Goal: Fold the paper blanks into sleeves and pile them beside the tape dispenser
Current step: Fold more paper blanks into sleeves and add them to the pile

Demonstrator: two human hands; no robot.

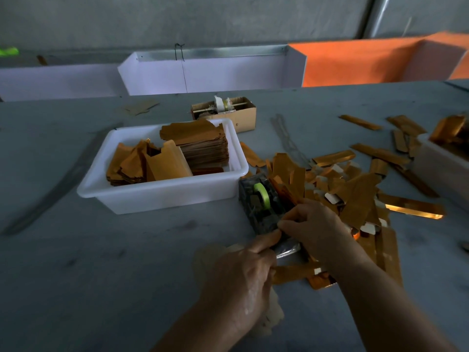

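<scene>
Left hand (238,273): nearest item, just short of the tape dispenser (261,201) on its near side; fingers curled round a folded paper piece (288,250), thumb reaching toward the dispenser's near end. Right hand (314,227): just beyond and to the right, touching the dispenser's near right corner; fingertips bunched in a pinch at the cutter end, apparently on tape, though the strip itself is too small and dark to make out. Folded paper piece: lies between the two hands, directly under the right hand's pinch, its long axis running roughly left to right across the dispenser's near end; only a shiny edge shows. Judgement: the coming move turns on carrying that pinch down onto the seam of the piece, a short drop toward the viewer; the right hand is the nearer one for it, the left steadies. Tape dispenser: dark body, green roll on top, long axis pointing away and slightly left. Pile of finished sleeves (355,196): gold strips heaped loosely against the dispenser's right side, spreading right and toward the viewer. White tub (162,196): touching or just beside the dispenser's left side, holding stacked flat blanks (205,146). Cardboard box (228,113): beyond the tub, well apart from the dispenser.
</scene>
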